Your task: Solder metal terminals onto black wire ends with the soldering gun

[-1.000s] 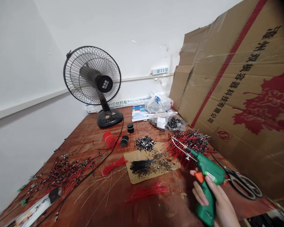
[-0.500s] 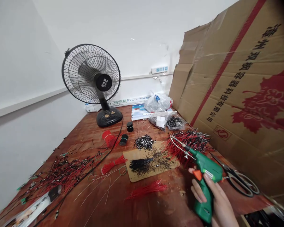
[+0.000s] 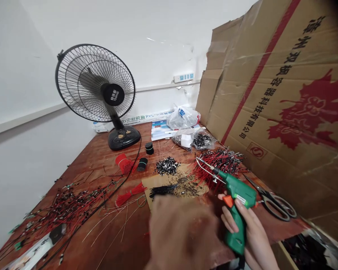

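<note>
My right hand [image 3: 250, 228] is wrapped round the handle of a green soldering gun [image 3: 239, 191] with an orange trigger; its metal tip points up and to the left. My left hand [image 3: 183, 232] is a motion-smeared shape at the bottom middle, so its fingers cannot be made out. It covers the near edge of a tan board [image 3: 198, 189] and hides the bundle of red wires in front of it. On that board lie a bunch of black wires [image 3: 163, 190] and a heap of small black and silver parts [image 3: 167, 165]. Behind the gun's tip spreads a pile of red wires with black ends [image 3: 219, 163].
Scissors [image 3: 276, 204] lie at the right, beside a large cardboard box [image 3: 259, 112]. A black fan [image 3: 112, 95] stands back left, its cord crossing the table. Tangled red and black wires [image 3: 70, 206] cover the left side. Plastic bags [image 3: 183, 120] sit at the back.
My left hand has come into view at the bottom middle, over the red wires and the board's near edge. The whole scene has shifted slightly left; my right hand keeps its grip on the gun.
</note>
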A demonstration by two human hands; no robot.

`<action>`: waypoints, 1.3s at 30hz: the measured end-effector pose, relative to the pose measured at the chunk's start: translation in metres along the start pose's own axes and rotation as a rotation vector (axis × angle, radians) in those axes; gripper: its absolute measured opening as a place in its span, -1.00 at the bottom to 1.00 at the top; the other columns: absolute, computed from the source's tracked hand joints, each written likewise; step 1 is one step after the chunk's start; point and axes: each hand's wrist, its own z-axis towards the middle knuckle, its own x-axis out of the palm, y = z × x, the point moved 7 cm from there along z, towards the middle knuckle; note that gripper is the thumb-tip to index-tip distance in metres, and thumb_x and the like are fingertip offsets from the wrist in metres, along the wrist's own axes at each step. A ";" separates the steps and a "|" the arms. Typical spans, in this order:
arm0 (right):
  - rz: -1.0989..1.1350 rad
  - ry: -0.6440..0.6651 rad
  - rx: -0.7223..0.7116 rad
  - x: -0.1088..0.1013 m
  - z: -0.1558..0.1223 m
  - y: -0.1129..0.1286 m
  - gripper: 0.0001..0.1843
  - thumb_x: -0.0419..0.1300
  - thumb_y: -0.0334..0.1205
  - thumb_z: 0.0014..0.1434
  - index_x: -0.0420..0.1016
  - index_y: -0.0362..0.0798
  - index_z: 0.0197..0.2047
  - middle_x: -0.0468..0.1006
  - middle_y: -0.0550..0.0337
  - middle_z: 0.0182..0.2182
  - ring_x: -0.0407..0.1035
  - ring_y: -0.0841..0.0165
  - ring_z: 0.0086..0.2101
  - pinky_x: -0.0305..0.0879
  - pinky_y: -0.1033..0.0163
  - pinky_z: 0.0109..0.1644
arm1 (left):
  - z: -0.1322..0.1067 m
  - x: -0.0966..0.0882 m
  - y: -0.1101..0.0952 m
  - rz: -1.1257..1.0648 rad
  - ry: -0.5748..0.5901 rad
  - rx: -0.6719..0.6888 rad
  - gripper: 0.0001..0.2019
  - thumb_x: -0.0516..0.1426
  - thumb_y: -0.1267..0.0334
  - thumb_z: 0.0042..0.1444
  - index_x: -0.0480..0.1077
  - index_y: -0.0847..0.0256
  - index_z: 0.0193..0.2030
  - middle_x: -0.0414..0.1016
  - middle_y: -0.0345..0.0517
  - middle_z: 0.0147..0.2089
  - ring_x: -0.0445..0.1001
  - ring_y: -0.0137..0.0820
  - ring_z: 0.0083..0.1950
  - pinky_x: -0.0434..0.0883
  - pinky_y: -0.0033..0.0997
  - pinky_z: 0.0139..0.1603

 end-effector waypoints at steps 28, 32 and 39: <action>-0.017 0.005 -0.038 0.010 -0.001 0.009 -0.67 0.16 -0.11 0.34 0.50 -0.20 0.00 0.14 0.26 -0.64 -0.02 0.49 -0.60 -0.07 0.34 -0.51 | -0.038 0.071 0.099 0.331 0.667 0.122 -0.79 0.02 0.36 0.30 0.46 0.16 -0.29 0.50 -0.13 -0.30 0.39 -0.27 -0.20 0.07 -0.13 -0.16; 0.006 -0.019 -0.066 0.010 -0.002 0.011 -0.72 0.20 -0.14 0.30 0.50 -0.19 -0.07 0.15 0.26 -0.63 -0.04 0.50 -0.60 -0.06 0.35 -0.53 | -0.041 0.090 0.106 0.364 0.750 0.189 -0.77 0.01 0.35 0.27 0.41 0.18 -0.39 0.47 -0.13 -0.34 0.39 -0.23 -0.19 0.08 -0.10 -0.16; -0.029 -0.058 -0.092 0.013 -0.003 0.014 -0.69 0.28 -0.10 0.23 0.47 -0.16 -0.08 0.19 0.28 -0.64 -0.03 0.51 -0.61 -0.02 0.36 -0.54 | -0.037 0.095 0.109 0.342 0.741 0.207 -0.84 0.03 0.38 0.19 0.39 0.20 -0.38 0.44 -0.14 -0.36 0.39 -0.25 -0.24 0.09 -0.13 -0.17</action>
